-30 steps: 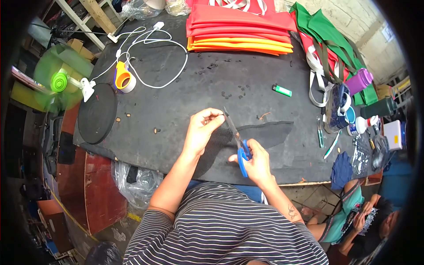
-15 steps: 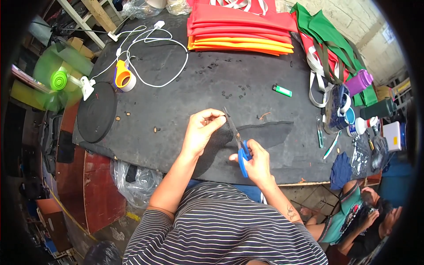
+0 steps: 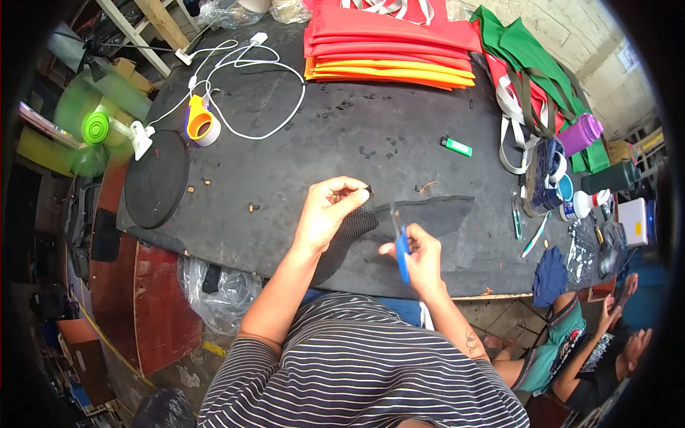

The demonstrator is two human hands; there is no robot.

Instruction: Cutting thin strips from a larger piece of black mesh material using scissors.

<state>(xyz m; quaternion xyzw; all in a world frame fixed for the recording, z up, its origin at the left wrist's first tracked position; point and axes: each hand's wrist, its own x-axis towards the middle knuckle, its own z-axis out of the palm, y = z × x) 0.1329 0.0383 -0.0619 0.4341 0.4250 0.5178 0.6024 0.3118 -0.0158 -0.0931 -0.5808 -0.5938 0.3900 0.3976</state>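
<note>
My left hand (image 3: 326,214) pinches the upper corner of a piece of black mesh fabric (image 3: 348,239), which hangs toward the table's near edge. In my right hand (image 3: 419,258) is a pair of scissors (image 3: 402,250) with blue handles, its fingers wrapped round the loops. The blades point away from me, blurred, a little right of the mesh and apart from it. Whether the blades are closed is hard to make out. A flat dark fabric strip (image 3: 446,216) lies behind the scissors and extends to the right.
Stacked red and orange fabric (image 3: 389,53) lies at the far side, beside green bags (image 3: 531,57). A green lighter (image 3: 457,146), white cable (image 3: 300,96), tape roll (image 3: 203,128) and black webbing coil (image 3: 157,178) rest on the table. A fan (image 3: 95,128) spins at left; a person (image 3: 585,357) sits at right.
My right hand has drawn the scissors to the right, away from the mesh corner. The left hand keeps its pinch almost in place. The person at right has moved their arms.
</note>
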